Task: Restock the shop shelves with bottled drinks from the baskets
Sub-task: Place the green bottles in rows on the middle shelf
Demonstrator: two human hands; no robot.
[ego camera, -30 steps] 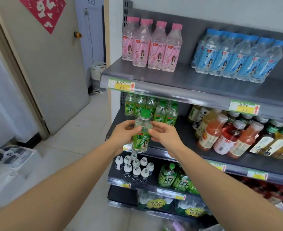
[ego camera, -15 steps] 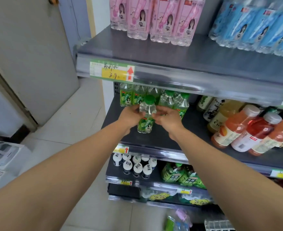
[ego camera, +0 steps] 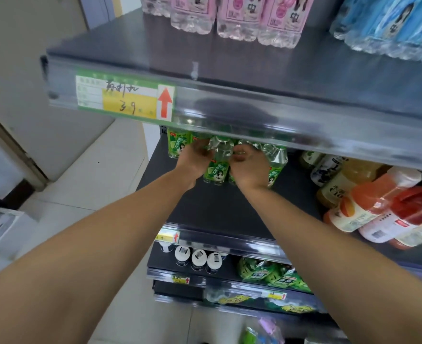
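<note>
A clear bottle with a green label (ego camera: 217, 165) stands on the dark second shelf (ego camera: 220, 209), in front of a row of like green-label bottles (ego camera: 176, 144). My left hand (ego camera: 192, 161) grips its left side and my right hand (ego camera: 249, 167) grips its right side. The bottle's cap is hidden behind the front rail of the shelf above (ego camera: 229, 112). Both forearms reach in from the bottom of the view.
Pink-label bottles (ego camera: 239, 16) and blue-label bottles (ego camera: 388, 23) stand on the top shelf. Orange and red juice bottles (ego camera: 378, 209) crowd the right of the second shelf. White-capped bottles (ego camera: 197, 259) and green packs (ego camera: 272, 271) fill lower shelves. Tiled floor (ego camera: 85, 184) lies left.
Both hands have carried the green-label bottle from in front of the shelves deep onto the second shelf, up against the row. The view has moved closer and tilted down.
</note>
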